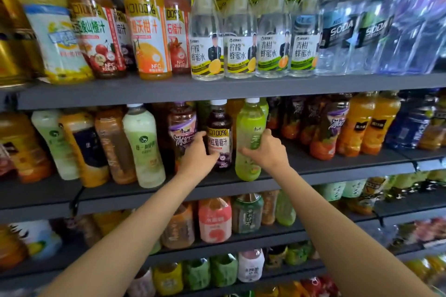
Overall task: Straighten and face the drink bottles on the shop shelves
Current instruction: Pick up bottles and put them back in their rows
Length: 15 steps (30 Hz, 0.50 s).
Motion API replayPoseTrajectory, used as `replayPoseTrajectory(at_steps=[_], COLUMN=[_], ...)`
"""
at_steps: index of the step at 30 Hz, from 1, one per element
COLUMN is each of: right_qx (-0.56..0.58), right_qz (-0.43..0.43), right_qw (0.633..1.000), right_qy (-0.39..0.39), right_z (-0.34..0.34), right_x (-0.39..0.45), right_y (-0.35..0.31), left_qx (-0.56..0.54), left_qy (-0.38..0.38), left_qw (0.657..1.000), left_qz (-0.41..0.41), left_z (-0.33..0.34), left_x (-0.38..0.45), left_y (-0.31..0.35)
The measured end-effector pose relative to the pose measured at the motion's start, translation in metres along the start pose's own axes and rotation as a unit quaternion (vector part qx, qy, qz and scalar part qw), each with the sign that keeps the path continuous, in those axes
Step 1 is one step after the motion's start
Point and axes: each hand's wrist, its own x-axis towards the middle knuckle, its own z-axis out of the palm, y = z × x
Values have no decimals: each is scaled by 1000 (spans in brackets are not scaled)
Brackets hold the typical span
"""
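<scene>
Grape juice bottle (pixel 219 137) gripped, green bottle (pixel 249 137) gripped

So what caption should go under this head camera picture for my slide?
Left hand grips a dark grape juice bottle while the right hand holds a green bottle on the middle shelf.

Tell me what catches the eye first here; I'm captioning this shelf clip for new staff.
Two bare arms reach to the second shelf, where the left hand grips a dark red grape juice bottle and the right hand grips a light green drink bottle. On the shelf above, four clear honey water bottles with yellow and green labels face forward.
</scene>
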Motion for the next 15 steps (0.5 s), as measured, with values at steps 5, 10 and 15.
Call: replayPoseTrajectory(at_steps=[5,10,15], right_qx=[7,9,41], right_qz=[18,20,26], right_qw=[1000,1000,998], right_qy=[13,-2,-34], right_z=[7,7,6], right_x=[4,9,17], right_y=[-5,-2,6], left_qx=[-27,-82,-34], left_qy=[36,61,94], left_qw=[997,985,988], left_qz=[-56,-137,-117], left_z=[20,43,53], left_x=[14,38,45], left_y=[18,16,4])
